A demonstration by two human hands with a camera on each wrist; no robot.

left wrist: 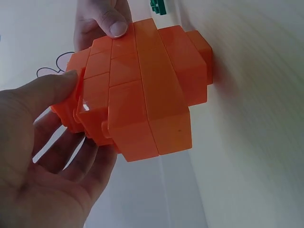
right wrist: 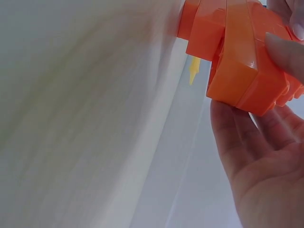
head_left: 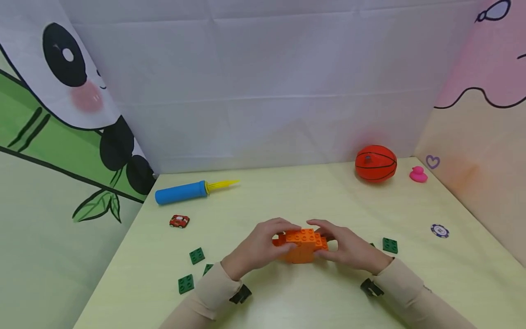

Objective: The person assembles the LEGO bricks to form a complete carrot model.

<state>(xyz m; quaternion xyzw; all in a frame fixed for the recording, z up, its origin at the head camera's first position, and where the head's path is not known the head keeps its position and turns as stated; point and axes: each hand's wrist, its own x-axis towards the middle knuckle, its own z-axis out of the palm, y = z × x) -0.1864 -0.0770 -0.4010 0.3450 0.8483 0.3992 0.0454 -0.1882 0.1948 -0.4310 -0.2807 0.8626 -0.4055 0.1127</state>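
Note:
Both hands hold a stepped block of joined orange toy bricks [head_left: 303,251] above the middle of the table. On its left side, the left hand [head_left: 260,244] grips it, thumb on the near face and fingers behind. The right hand [head_left: 349,246] grips the right side in the same way. Several bricks stacked in layers show in the left wrist view, where the block [left wrist: 142,90] narrows toward the table end. Whether its lowest brick touches the table cannot be told. In the right wrist view the thumb presses the block's [right wrist: 240,57] face, with fingers around the far edge.
Green bricks [head_left: 186,284] lie left of the left forearm, and another green brick [head_left: 390,245] lies beyond the right wrist. Farther out are a red toy car [head_left: 179,221], a blue pump [head_left: 181,193], a red ball [head_left: 376,163], a pink duck [head_left: 418,174] and a chip [head_left: 440,230].

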